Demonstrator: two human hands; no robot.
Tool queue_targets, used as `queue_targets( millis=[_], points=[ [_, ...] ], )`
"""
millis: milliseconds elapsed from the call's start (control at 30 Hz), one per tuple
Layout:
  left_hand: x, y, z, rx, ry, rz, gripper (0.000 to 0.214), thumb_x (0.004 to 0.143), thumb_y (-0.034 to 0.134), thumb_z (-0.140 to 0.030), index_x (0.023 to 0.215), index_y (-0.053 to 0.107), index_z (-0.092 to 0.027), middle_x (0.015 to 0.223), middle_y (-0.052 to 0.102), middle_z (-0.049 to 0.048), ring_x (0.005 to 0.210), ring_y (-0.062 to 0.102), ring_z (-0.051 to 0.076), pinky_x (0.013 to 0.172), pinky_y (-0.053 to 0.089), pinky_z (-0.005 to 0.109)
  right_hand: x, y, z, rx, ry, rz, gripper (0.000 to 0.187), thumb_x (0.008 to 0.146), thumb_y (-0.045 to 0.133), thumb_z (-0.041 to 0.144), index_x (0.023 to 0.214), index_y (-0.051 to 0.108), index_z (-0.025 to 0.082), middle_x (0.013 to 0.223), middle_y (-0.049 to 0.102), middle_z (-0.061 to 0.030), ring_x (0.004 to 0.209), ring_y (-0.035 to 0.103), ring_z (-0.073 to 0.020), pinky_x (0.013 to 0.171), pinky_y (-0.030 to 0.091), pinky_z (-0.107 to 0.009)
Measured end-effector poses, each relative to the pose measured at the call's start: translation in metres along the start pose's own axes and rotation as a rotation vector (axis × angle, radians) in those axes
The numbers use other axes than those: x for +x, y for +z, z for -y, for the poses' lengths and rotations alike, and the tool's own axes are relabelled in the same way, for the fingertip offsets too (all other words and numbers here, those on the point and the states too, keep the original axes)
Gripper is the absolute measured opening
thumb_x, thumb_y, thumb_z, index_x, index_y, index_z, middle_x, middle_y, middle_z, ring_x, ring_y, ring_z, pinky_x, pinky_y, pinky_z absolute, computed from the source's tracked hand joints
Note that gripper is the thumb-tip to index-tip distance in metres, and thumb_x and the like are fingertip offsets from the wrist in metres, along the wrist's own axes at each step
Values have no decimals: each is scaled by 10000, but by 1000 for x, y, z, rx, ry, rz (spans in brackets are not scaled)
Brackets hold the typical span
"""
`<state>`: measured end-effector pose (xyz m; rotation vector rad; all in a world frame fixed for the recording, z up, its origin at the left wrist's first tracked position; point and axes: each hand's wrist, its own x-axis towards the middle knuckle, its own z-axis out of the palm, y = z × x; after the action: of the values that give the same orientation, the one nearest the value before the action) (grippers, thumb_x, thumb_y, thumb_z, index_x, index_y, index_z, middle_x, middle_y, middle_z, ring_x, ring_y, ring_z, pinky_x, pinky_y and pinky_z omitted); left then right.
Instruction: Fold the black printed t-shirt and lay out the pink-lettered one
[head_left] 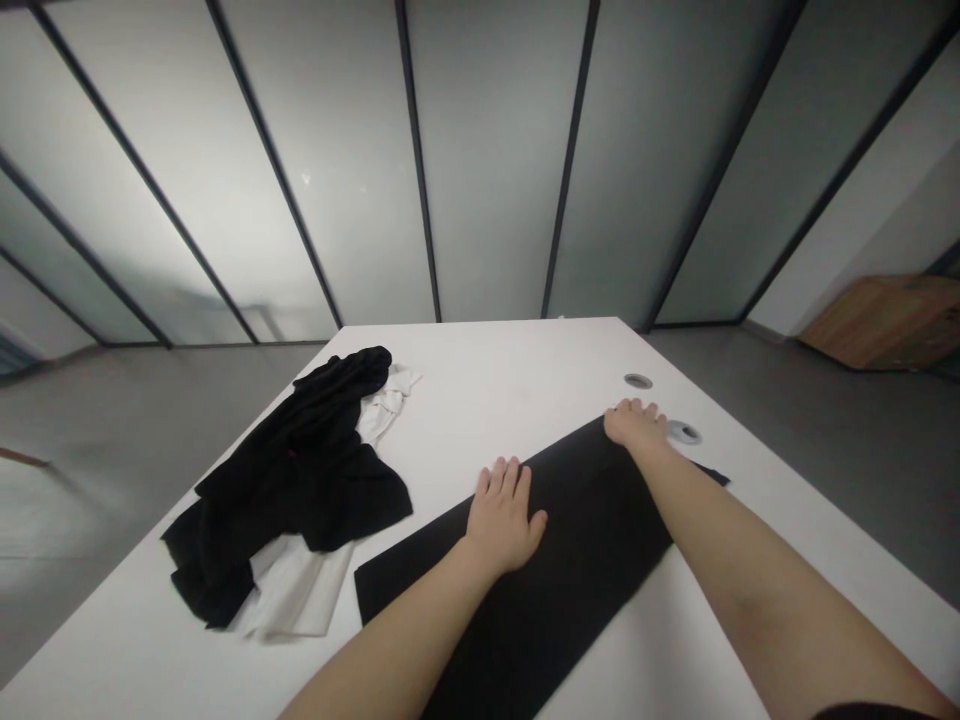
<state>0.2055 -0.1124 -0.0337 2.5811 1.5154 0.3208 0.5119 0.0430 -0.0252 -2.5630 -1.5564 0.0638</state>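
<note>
White bench (517,370) carries a black cloth (592,515) already flat beneath the left hand (504,520) and right hand (636,422), both outstretched, while clothes (300,480) left of the left hand lie crumpled.

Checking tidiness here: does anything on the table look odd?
The black cloth heap, rumpled over white cloth on the table, at left, looks untidy against the flat black fabric under the left hand and right hand.
</note>
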Motion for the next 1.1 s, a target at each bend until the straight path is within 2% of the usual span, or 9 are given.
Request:
queue_targets(
  millis=[133, 267, 367, 467, 533, 600, 700, 900, 1100],
  points=[
    [0, -3, 0, -27, 2, 7, 767, 1047, 330, -607, 1663, 354, -150, 1739, 287, 160, 1622, 215, 374, 1302, 202, 607, 1, -10, -13, -11, 68, -52, 565, 1031, 300, 251, 1444, 601, 12, 1469, 548, -332, 1447, 402, -491, 1110, 327, -618],
    [0, -4, -1, -39, 3, 24, 785, 1043, 326, -619, 1673, 333, -151, 1746, 273, 153, 1626, 195, 375, 1308, 186, 606, -14, -20, 6, -64, -71, -141, 542, 1026, 287, 185, 1417, 642, 66, 1526, 537, -264, 1479, 386, -442, 1160, 299, -569],
    [0, -2, -1, -38, -2, 20, 777, 1044, 340, -605, 1674, 333, -151, 1745, 269, 157, 1624, 199, 384, 1306, 190, 619, -49, -16, 38, -84, -282, -157, 540, 1054, 298, 233, 1500, 577, 110, 1636, 454, -199, 1539, 333, -399, 1227, 243, -538],
    [-1, 0, 0, -32, -3, -3, 774, 1045, 350, -590, 1684, 306, -154, 1742, 275, 155, 1624, 201, 380, 1304, 196, 622, -100, 1, 63, -86, -539, -78, 571, 1069, 328, 338, 1564, 501, 113, 1676, 410, -193, 1565, 310, -391, 1260, 213, -542],
    [-2, 1, 0, -29, -6, -4, 782, 1046, 349, -585, 1689, 288, -144, 1742, 276, 156, 1626, 199, 372, 1307, 194, 610, -130, 14, 68, -74, -621, -2, 611, 1065, 338, 401, 1585, 468, 108, 1688, 395, -190, 1574, 303, -390, 1266, 221, -545],
    [-2, 1, 0, -36, -11, 7, 789, 1047, 339, -589, 1685, 293, -126, 1739, 279, 164, 1626, 201, 366, 1311, 192, 598, -145, 24, 64, -67, -623, 48, 650, 1065, 329, 444, 1611, 426, 105, 1709, 358, -185, 1585, 290, -385, 1268, 227, -546],
    [-3, 0, 0, -48, -13, 12, 795, 1047, 334, -594, 1673, 316, -104, 1736, 279, 178, 1625, 203, 367, 1314, 194, 587, -134, 24, 53, -78, -503, 65, 731, 1059, 320, 487, 1628, 360, 30, 1719, 305, -231, 1588, 275, -403, 1271, 224, -537],
    [-7, -3, -1, -38, 12, -12, 747, 1056, 354, -550, 1670, 329, -125, 1739, 281, 169, 1626, 202, 368, 1307, 220, 595, -71, 9, 30, -74, -200, 18, 804, 1034, 335, 523, 1588, 373, -58, 1681, 328, -304, 1562, 303, -431, 1253, 249, -522],
    [-17, -16, -7, -123, 332, 37, 699, 1067, 371, -578, 1657, 356, -204, 1734, 327, 97, 1626, 232, 279, 1319, 223, 497, -59, 10, 26, -61, -144, -32, 808, 1023, 346, 491, 1576, 369, -98, 1646, 370, -329, 1538, 327, -455, 1241, 261, -521]
  ],
)
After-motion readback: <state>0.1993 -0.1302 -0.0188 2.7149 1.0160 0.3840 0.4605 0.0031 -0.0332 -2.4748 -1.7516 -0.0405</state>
